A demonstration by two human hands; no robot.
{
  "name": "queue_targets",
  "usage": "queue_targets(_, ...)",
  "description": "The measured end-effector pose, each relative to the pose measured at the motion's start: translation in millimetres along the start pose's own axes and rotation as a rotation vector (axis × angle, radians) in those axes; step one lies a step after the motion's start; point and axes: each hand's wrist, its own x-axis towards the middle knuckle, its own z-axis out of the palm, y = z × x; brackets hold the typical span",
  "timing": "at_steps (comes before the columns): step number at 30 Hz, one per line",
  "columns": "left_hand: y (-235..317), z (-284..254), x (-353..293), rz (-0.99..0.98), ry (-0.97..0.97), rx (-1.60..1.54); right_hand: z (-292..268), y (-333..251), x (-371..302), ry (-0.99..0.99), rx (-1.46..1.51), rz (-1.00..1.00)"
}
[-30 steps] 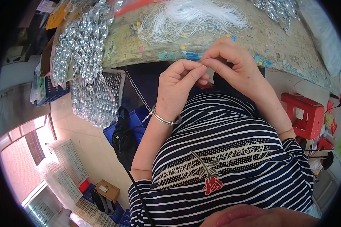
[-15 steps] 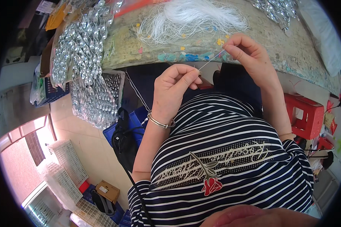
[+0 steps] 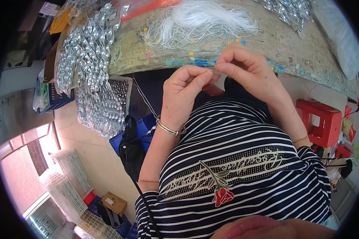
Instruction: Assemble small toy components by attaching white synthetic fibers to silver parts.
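My left hand (image 3: 182,89), a silver bangle at its wrist, is closed with thumb and index finger pinched together. Almost touching it, my right hand (image 3: 249,71) is pinched too. Only a tiny bit of white thread (image 3: 214,71) shows between the fingertips; the fingers hide the rest. Both hands are held just off the near edge of the worktable, in front of my striped shirt. Beyond them on the table lies a loose, tangled bundle of white threads (image 3: 207,20).
Silver twisted strips (image 3: 87,59) hang over the worktable's (image 3: 299,55) left side, and more (image 3: 289,14) lie at the far right by a white plastic bag (image 3: 339,40). A red stool (image 3: 321,123) stands at right. White crates (image 3: 66,183) and a cardboard box (image 3: 113,203) are at lower left.
My right hand has come down and left, closing the gap to my left hand. The thread that was stretched between them is now mostly out of sight. My left hand has barely moved.
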Motion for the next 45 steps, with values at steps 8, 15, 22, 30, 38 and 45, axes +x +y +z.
queue_targets(8,-11,-2,-1,0.023,-0.02,-0.013,5,0,5,-0.009,-0.226,-0.137)
queue_targets(15,-14,-7,-3,0.015,0.031,0.016,-1,12,1,0.149,0.07,0.03)
queue_targets(22,-16,-6,-5,0.008,0.014,0.015,5,14,-7,0.015,0.243,0.197)
queue_targets(30,-15,-4,-8,0.003,-0.029,0.058,15,22,-4,0.009,0.341,0.202)
queue_targets(38,-18,-6,-9,-0.021,-0.032,0.044,13,19,-4,0.05,0.308,0.248)
queue_targets(45,-19,-7,-9,-0.053,-0.019,0.037,8,21,-3,0.06,0.277,0.168)
